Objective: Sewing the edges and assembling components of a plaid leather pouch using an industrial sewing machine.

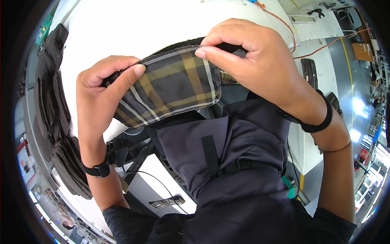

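We hold the plaid fabric piece (172,87) stretched between both hands: left hand (101,93) pinching its left edge, right hand (252,57) its top. White tabletop (122,28) beneath; dark bags (53,105) stacked left.

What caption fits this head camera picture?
Left hand and right hand pinch a plaid pocket on a dark bag.

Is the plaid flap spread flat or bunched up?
Spread flat: plaid flap is stretched between left hand and right hand, pattern unwrinkled.
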`<state>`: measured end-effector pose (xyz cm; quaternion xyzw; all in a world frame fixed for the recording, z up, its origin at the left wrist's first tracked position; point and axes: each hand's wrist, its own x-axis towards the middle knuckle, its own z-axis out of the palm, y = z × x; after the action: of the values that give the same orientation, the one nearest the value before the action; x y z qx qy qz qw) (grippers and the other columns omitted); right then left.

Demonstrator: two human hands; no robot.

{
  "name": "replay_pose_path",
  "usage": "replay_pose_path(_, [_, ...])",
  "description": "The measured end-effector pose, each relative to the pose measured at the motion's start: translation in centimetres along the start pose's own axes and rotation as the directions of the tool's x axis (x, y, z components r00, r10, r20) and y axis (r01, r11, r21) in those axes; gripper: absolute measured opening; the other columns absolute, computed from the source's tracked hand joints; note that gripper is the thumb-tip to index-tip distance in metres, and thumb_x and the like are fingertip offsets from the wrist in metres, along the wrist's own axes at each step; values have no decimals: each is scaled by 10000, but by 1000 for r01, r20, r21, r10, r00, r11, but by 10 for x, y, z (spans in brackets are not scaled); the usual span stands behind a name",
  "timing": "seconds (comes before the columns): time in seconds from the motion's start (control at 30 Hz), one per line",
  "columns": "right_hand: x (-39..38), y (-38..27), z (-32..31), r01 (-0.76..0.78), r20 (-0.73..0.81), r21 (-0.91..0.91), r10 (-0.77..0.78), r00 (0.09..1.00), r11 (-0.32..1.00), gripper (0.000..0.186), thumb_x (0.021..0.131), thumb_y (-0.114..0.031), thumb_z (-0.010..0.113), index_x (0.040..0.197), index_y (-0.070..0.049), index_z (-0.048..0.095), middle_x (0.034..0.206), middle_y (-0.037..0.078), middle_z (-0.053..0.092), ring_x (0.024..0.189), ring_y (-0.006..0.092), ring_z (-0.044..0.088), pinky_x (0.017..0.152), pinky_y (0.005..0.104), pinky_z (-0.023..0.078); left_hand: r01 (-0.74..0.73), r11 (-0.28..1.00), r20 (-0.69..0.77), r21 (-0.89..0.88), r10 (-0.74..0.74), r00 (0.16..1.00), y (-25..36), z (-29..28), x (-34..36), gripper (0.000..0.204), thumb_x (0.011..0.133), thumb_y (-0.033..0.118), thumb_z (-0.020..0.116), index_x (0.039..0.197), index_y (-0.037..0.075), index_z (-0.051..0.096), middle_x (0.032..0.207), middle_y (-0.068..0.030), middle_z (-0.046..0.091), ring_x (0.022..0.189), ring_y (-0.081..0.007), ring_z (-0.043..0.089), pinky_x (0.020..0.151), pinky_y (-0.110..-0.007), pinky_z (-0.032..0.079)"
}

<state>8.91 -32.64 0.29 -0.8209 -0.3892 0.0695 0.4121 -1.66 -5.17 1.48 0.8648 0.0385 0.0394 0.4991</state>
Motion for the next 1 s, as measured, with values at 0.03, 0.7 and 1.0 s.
replay_pose_path(0.03, [-1, 1, 1, 31, -21, -24, -31, 999, 999, 94, 946, -83, 768, 982, -3, 734, 947, 70, 722, 841, 164, 661, 763, 291, 514, -2, 1000, -1, 4, 2, 1000, -1, 1, 0, 109, 914, 27, 824, 1018, -4, 813, 935, -36, 778, 846, -83, 666, 778, -223, 519])
replay_pose_path(0.7, [11, 7, -3, 194, 36, -96, -191, 981, 976, 116, 925, -62, 777, 910, -24, 668, 884, 57, 663, 807, 182, 631, 749, 297, 502, -159, 983, 6, 91, 159, 987, -7, 0, -5, 154, 908, -9, 801, 1061, 7, 813, 1000, -80, 793, 899, -130, 701, 819, -252, 543])
replay_pose_path(1.0, [16, 7, -4, 239, 39, -187, -236, 971, 953, 182, 920, -137, 791, 876, -50, 637, 811, 60, 609, 741, 226, 588, 662, 329, 460, -205, 967, 11, 151, 205, 979, -7, 1, -6, 181, 912, -5, 794, 1090, 19, 815, 1022, -89, 798, 913, -150, 712, 830, -258, 547])
